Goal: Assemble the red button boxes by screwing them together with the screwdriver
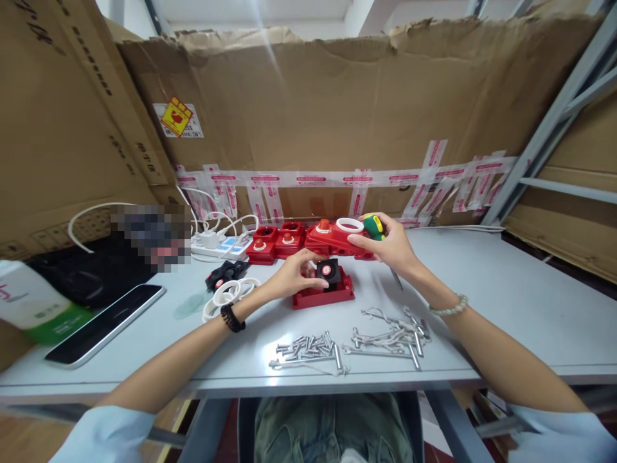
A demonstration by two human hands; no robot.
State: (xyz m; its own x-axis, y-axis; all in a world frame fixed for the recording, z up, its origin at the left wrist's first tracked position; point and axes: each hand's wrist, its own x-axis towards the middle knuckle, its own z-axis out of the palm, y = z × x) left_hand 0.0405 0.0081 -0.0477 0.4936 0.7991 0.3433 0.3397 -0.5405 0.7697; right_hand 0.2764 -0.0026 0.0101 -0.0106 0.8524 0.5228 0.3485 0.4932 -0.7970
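Observation:
My left hand (299, 273) pinches a black square part with a red-and-white round label (328, 271). The part is at an open red housing (325, 297) on the table; whether it is seated inside, I cannot tell. My right hand (393, 244) is closed around a screwdriver with a green and yellow handle (373, 226), its shaft pointing down below the palm. That hand's thumb reaches toward a white ring (349, 225) lying on red housings (328, 239); whether it touches the ring is unclear.
Left of my hands lie white rings (226, 294) and black parts (225, 273). Loose screws (308, 347) and metal rods with cords (393, 335) lie near the front edge. A power strip (216, 244), a phone (108, 321) and a tissue pack (38, 305) sit left. Cardboard (313, 109) walls the back.

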